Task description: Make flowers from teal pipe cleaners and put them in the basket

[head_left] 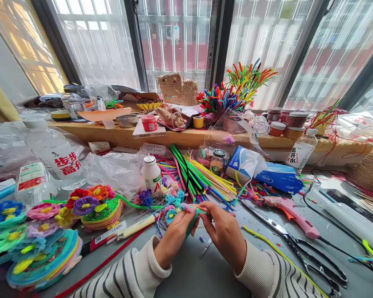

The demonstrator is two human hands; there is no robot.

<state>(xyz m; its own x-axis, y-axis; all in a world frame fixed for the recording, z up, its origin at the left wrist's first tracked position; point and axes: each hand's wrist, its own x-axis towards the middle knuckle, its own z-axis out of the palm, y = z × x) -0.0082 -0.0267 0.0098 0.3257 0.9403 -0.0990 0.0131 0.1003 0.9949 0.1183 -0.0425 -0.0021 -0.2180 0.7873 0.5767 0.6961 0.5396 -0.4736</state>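
Both left hand (177,234) and right hand (226,231): fingers (209,207) clamped on green strand (192,225); bottle (56,155) reads "步步高升".

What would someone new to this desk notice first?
Probably the brightly coloured fuzzy flowers crowding the left of the table. Next, the multicoloured bunch of fuzzy stems on the ledge; then, front and centre, the left hand and right hand pinching a green strand.

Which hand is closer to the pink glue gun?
The right hand: it's just left of the pink glue gun, not touching it. The left hand is farther left, beyond the right one.
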